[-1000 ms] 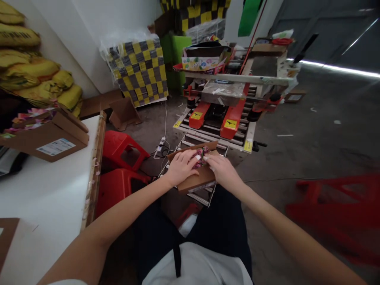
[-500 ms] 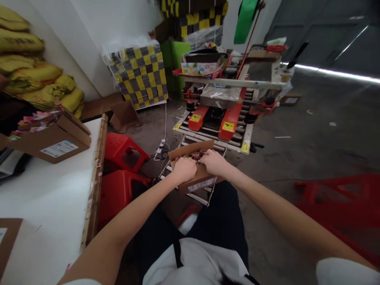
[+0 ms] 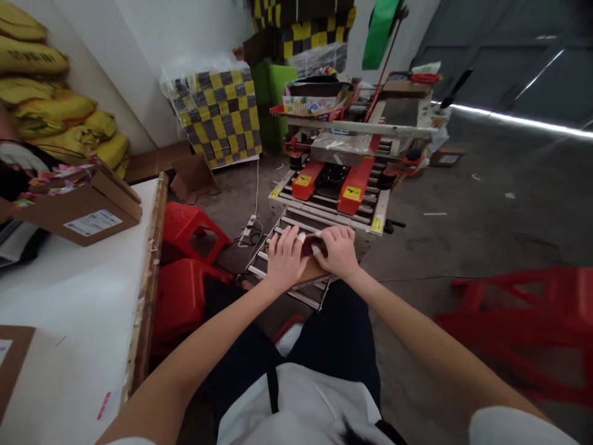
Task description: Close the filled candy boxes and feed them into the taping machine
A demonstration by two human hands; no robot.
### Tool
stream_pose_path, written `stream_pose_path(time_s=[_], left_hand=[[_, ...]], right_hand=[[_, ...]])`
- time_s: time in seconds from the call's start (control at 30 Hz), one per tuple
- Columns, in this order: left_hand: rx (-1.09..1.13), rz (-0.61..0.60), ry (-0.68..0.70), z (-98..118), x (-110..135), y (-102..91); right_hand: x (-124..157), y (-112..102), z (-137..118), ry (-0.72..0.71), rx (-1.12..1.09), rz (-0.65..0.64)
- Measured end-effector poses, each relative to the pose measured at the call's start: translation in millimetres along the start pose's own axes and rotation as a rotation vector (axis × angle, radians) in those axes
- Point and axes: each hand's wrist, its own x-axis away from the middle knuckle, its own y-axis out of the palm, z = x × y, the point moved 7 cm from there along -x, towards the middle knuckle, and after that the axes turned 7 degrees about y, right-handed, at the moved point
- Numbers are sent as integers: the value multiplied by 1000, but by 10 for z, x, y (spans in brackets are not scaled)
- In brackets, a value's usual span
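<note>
Carton mostly covered by hands

The left hand's fingers, curled half a second ago, now lie extended across it; the right hand's curl, grip unclear. Its white label no longer shows clearly. Beneath: roller conveyor. A box bears an unreadable label.

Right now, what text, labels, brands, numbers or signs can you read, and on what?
No wording reads clearly.
Yellow stickers on orange arms: black symbol, nothing readable.
Yellow labels on conveyor frame: too small.
Lettering on a yellow sack: blurred.
White labels on left carton and floor carton: too small.
Print on the display box: blurred.
Handled carton: nothing legible.
</note>
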Motion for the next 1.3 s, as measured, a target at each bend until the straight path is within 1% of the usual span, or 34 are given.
stream_pose_path(time_s=[0.03, 0.07, 0.1, 0.13, 0.2, 0.23, 0.27, 0.3, 0.33, 0.4, 0.47, 0.53, 0.57, 0.6, 0.63, 0.7, 0.77, 0.87, 0.93, 1.07, 1.1, 1.17, 1.23, 1.3], left_hand=[[6, -16, -20, -17, 10, -32], [22, -72, -41, -47, 11, -35], [48, -162, -55, -81, 5, -13], [76, -277, -57, -113, 0, 32], [116, -511, -17, -152, 3, 137], [120, -593, 7, -166, 6, 175], [114, -637, 18, -182, 3, 198], [101, -644, 15, -198, -5, 206], [85, -623, -1, -209, -16, 204], [58, -548, -60, -210, -26, 191], [44, -482, -139, -183, -11, 187], [40, -443, -203, -123, 7, 197], [36, -431, -223, -84, 8, 205], [28, -420, -233, -40, 0, 213], [21, -411, -234, 6, -17, 223], [18, -399, -234, 85, -72, 250], [27, -407, -263, 117, -138, 288], [41, -461, -335, 69, -211, 340], [78, -497, -325, 23, -237, 361], [242, -566, -192, -40, -216, 422], [289, -588, -191, -60, -194, 445], [377, -629, -241, -102, -145, 489], [450, -653, -297, -125, -108, 509], [525, -675, -307, -133, -87, 508]], right_hand=[[37, -12, -7, -26, 6, -15], [69, -14, -24, -59, 12, -39], [93, -8, -42, -91, 16, -65], [103, 3, -56, -116, 20, -86], [82, 39, -66, -142, 24, -113], [52, 64, -60, -145, 20, -124], [15, 94, -45, -143, 11, -135], [-27, 123, -22, -134, 0, -145], [-68, 151, 6, -121, -11, -151], [-122, 191, 68, -77, -23, -137], [-114, 187, 148, 40, -58, -56], [-13, 182, 220, 207, -134, 38], [62, 197, 241, 285, -171, 64], [135, 231, 244, 340, -197, 58], [195, 280, 233, 367, -206, 22], [249, 387, 209, 361, -194, -87], [207, 478, 213, 302, -171, -202], [48, 550, 283, 201, -123, -330], [-45, 560, 340, 153, -82, -380], [-105, 565, 360, 90, -18, -429], [-96, 565, 344, 91, -3, -430], [-46, 553, 286, 117, 19, -423], [55, 522, 172, 128, 0, -416], [186, 473, 23, 100, -57, -412]])
